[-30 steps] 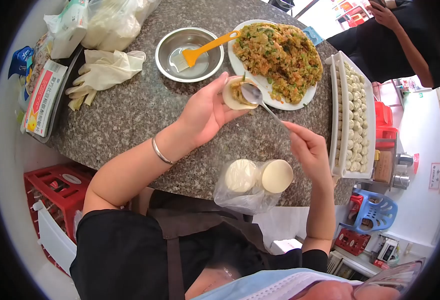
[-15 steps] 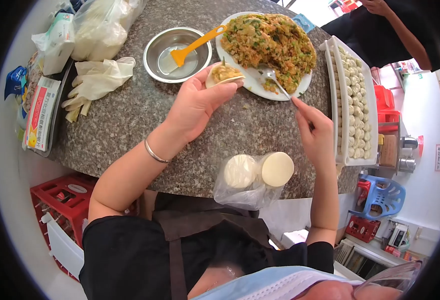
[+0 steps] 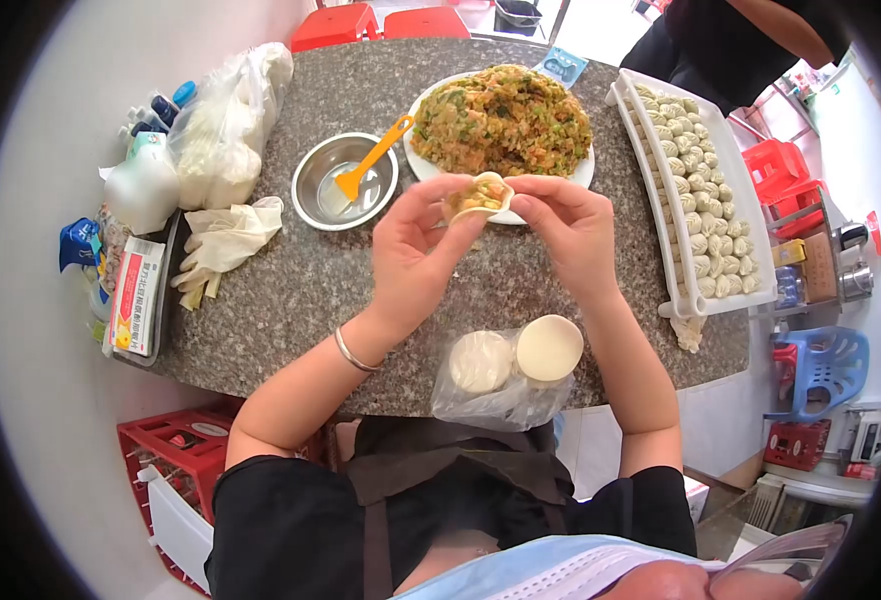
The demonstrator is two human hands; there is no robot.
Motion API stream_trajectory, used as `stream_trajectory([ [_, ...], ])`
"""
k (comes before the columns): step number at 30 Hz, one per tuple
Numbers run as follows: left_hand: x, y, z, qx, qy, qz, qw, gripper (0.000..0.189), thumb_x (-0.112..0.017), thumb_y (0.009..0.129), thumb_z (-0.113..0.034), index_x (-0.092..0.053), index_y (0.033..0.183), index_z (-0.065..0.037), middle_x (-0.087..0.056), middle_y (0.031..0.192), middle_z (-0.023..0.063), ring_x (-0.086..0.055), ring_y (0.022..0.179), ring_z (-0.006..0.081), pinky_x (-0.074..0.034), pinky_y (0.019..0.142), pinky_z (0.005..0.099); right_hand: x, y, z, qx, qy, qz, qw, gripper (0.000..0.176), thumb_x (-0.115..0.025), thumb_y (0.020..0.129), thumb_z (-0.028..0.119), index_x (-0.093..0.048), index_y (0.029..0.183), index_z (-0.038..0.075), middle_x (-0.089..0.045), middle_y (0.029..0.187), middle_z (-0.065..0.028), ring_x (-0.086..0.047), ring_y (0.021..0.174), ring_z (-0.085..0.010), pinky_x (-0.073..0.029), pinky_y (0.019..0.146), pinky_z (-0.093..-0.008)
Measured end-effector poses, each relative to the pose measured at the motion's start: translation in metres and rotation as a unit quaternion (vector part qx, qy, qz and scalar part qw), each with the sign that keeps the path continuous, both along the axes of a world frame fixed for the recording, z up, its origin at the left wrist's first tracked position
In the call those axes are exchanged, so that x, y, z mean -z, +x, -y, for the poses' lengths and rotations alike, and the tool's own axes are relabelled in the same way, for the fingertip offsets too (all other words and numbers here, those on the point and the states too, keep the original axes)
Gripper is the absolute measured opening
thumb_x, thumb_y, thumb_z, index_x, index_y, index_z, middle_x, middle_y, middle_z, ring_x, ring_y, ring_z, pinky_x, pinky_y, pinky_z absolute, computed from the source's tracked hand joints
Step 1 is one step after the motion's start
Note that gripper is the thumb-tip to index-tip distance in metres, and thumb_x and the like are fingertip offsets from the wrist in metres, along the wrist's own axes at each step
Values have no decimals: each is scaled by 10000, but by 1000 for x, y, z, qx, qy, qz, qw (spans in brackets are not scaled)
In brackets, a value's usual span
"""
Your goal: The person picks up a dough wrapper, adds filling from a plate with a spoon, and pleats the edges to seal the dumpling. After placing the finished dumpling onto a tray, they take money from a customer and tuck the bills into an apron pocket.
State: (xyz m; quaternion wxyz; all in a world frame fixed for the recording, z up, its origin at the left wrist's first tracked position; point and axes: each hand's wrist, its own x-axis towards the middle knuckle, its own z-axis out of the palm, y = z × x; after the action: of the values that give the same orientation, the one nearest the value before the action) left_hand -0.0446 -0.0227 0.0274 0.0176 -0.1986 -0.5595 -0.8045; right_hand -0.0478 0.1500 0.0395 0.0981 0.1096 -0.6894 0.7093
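Observation:
A round dumpling wrapper (image 3: pixel 481 194) with filling in it is held up between my two hands. My left hand (image 3: pixel 416 240) cups it from the left, fingers and thumb around its side. At its right edge, my right hand (image 3: pixel 571 228) pinches the rim between thumb and fingers. Just beyond them is a white plate (image 3: pixel 583 177) heaped with chopped vegetable filling (image 3: pixel 501 118). Two stacks of round wrappers (image 3: pixel 549 348) lie on a plastic bag (image 3: pixel 491 405) near the table's front edge. The spoon is not visible now.
A steel bowl (image 3: pixel 306 195) holds an orange brush (image 3: pixel 361 172). On the right, a white tray (image 3: pixel 706 302) carries rows of pleated dumplings (image 3: pixel 706 200). Gloves (image 3: pixel 226 240), a plastic bag (image 3: pixel 226 140) and a box (image 3: pixel 136 300) are at left. Another person (image 3: pixel 731 45) stands beyond the tray.
My right hand has let go of the spoon at the plate and moved left to pinch the filled wrapper. The head view has shifted, showing red stools at the far side.

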Motion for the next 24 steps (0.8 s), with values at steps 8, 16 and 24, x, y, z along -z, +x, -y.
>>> stream_trajectory([
  [8,25,-1,-13,-1,-8,-44,999,201,-625,859,57,-632,1058,26,-598,1186,164,-602,1059,192,-519,889,300,17,-2,-13,-21,-42,81,996,105,-689,841,94,-682,864,-8,-683,837,-32,-615,805,-80,-483,720,-243],
  [16,31,-7,-2,-18,-2,32,999,184,-621,860,61,-637,1041,28,-602,1163,158,-605,1024,173,-523,868,287,16,0,-5,28,144,-74,986,123,-696,830,107,-677,875,-6,-667,818,-42,-609,808,-107,-477,755,-280],
  [24,29,-6,-1,33,-22,-43,998,172,-628,852,64,-648,1017,20,-614,1144,153,-615,1010,172,-528,849,278,14,1,-13,-36,67,50,996,135,-685,837,111,-668,870,-19,-665,833,-48,-601,826,-106,-464,748,-265],
])
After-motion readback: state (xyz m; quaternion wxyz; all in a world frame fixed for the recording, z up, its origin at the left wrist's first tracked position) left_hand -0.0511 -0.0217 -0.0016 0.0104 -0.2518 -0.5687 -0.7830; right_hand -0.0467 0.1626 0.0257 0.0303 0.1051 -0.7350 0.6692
